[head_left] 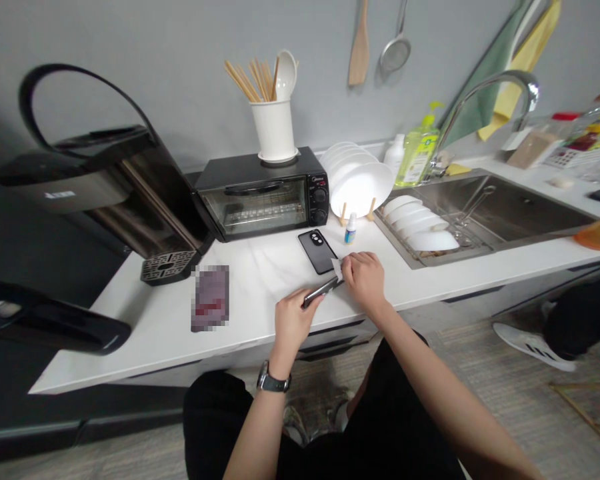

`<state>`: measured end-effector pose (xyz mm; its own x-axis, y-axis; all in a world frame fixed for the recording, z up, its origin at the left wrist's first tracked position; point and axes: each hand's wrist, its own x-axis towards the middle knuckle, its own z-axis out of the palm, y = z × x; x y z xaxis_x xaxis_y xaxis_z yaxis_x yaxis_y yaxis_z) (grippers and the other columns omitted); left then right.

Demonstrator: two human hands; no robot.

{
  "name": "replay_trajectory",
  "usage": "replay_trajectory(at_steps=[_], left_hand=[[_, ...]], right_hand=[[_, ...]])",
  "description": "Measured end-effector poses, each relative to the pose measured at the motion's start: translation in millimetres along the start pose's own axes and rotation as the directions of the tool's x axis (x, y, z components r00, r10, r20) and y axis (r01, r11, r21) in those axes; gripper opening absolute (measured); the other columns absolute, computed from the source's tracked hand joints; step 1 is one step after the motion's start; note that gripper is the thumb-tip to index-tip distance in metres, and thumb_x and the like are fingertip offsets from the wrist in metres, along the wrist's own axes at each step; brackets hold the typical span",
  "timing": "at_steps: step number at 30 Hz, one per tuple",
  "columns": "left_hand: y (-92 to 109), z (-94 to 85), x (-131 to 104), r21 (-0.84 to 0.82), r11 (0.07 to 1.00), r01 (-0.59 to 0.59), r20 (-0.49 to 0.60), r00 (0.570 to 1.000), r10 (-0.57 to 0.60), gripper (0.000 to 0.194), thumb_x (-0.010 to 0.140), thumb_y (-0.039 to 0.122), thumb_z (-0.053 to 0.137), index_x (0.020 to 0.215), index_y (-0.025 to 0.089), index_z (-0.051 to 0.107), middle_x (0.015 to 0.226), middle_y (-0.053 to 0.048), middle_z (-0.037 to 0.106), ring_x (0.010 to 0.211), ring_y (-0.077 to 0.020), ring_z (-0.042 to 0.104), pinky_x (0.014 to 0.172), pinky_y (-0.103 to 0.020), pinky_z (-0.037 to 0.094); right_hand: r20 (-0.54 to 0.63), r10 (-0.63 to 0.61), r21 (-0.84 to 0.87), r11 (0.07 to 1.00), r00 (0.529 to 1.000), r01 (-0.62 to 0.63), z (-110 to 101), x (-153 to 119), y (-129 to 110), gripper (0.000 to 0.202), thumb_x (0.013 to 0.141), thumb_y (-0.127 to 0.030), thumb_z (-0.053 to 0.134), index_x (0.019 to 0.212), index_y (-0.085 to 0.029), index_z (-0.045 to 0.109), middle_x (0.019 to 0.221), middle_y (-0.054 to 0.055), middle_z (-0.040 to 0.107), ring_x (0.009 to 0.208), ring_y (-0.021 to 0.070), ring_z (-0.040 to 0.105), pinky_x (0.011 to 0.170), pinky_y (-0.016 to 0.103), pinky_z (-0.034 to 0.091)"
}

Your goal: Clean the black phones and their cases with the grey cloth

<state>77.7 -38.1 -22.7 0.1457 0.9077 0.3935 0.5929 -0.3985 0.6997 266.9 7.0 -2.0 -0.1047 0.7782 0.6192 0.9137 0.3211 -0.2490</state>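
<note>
The white counter (260,267) took up most of the view, running out ahead of both hands and off to either side. Way off to the left of the hands sat a big black appliance (105,180) with its lid flipped up, and straight beyond the hands was a black toaster oven (263,200) carrying a white utensil holder (274,130). Off to the right of the hands was the steel sink (505,207) with white dishes in a rack, plus a stack of white plates (360,177) standing just beyond the right hand. Closer in, a black phone (319,251) lay flat just past the hands, camera side up, and a small dropper bottle (351,229) stood a bit further out. Another flat dark item, blurred out, lay left of the left hand. The left hand (293,320), watch on the wrist, was closed around a slim dark phone (321,291), holding it edge-up just above the counter between the two hands. The right hand (364,279) was pinching a small white wipe (337,268) right against the far end of that phone. Looked to me like the wiping step on the handset, mid-clean. I'd guess the next bit needs a steady left grip while the wipe gets dragged along the surface.
</note>
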Motion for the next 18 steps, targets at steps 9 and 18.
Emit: replay_trajectory(at_steps=[9,18], left_hand=[[4,-8.2,-3,0.278,0.960,0.021,-0.039,0.999,-0.010,0.025,0.081,0.007,0.059,0.061,0.018,0.067,0.062,-0.007,0.069,0.057,-0.0191,0.063,0.058,-0.028,0.044],[55,-17.1,11,-0.231,0.968,-0.100,-0.189,0.980,0.056,0.010,0.093,0.026,0.068,0.093,0.019,0.075,0.095,-0.005,0.078,0.090,-0.0180,0.073,0.086,-0.026,0.054]], right_hand=[[0.069,-0.319,0.298,0.911,0.945,0.285,-1,-18,-59,0.042,0.109,-0.038,0.039,0.112,-0.016,0.075,0.103,0.012,0.079,0.098,0.0255,0.069,0.098,0.042,0.046],[0.291,0.235,0.813,0.450,0.928,-0.369,-23,-5,-51,0.088,0.108,-0.064,0.005,0.098,-0.021,0.081,0.087,0.008,0.079,0.091,0.0247,0.075,0.092,0.038,0.056]])
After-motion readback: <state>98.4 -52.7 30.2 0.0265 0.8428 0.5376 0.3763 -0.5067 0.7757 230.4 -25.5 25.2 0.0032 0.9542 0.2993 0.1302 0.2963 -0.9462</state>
